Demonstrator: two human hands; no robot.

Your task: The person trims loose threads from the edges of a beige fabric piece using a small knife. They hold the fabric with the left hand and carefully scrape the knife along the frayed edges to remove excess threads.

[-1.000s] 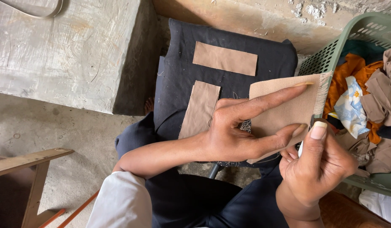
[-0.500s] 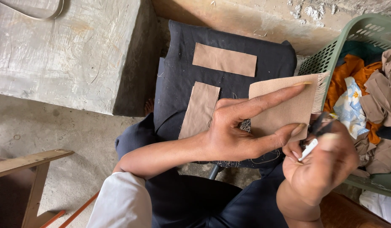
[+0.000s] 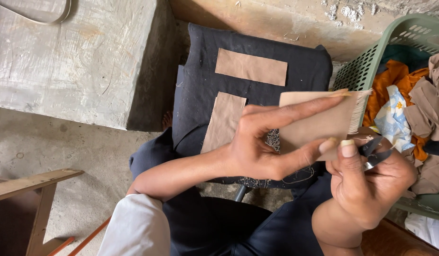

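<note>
A rough concrete floor and a grey stone block (image 3: pixel 72 61) at ten o'clock frame a black cloth pad (image 3: pixel 200 85) carrying two tan fabric strips (image 3: pixel 251 67). At centre, the left hand (image 3: pixel 262 147) pinches a tan fabric piece (image 3: pixel 319 121) between forefinger and thumb, its frayed edge toward three o'clock. At four o'clock, the right hand (image 3: pixel 366 185) is clenched around small dark snips (image 3: pixel 375 152) (blades just beside the piece's lower corner). A green basket (image 3: pixel 366 64) of cloth scraps sits at two o'clock.

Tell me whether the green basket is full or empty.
Full, or nearly: the basket holds heaped cloth scraps in orange, brown and pale blue, reaching close to its rim.
</note>
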